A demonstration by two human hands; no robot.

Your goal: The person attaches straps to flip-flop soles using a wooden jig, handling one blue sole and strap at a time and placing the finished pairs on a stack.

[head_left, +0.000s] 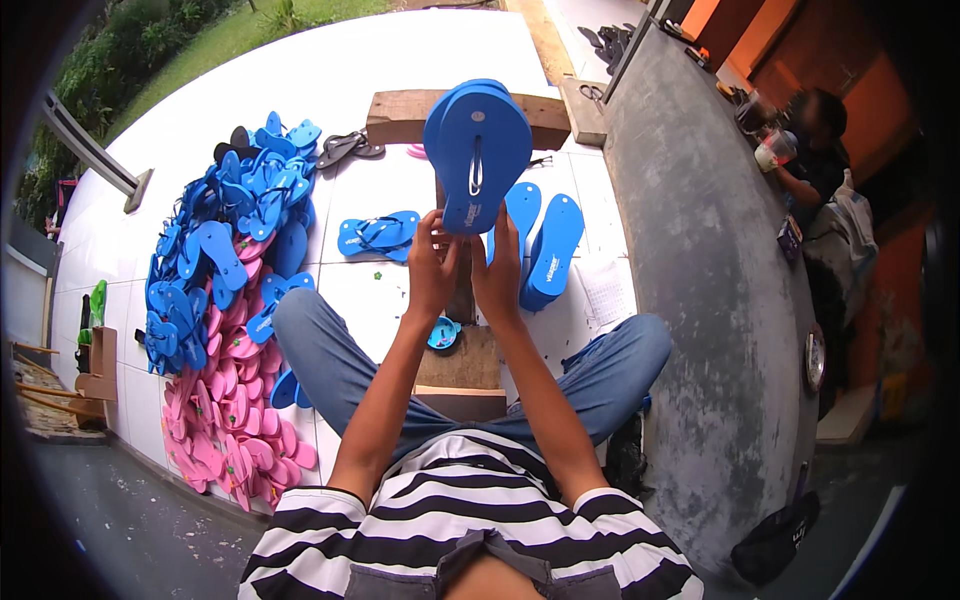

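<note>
A blue flip-flop sole (pixel 478 130) stands upright in front of me, with another blue layer showing behind its upper left edge. A narrow metal loop (pixel 476 168) shows at its middle. My left hand (pixel 432 265) has its fingers closed at the lower left edge of the sole. My right hand (pixel 498 268) grips the lower right edge. Behind the sole runs a wooden crossbeam (pixel 400 118) on a wooden post. To the right lies a stack of blue soles (pixel 553 250); to the left, a blue flip-flop with a dark strap (pixel 378 237).
Heaps of blue flip-flops (pixel 215 250) and pink flip-flops (pixel 235 410) spread along the left. A small blue dish (pixel 443 333) sits by the wooden base (pixel 462 358). Paper (pixel 604 290) lies right. Beyond a grey ledge (pixel 700 300), another person (pixel 815 150) sits.
</note>
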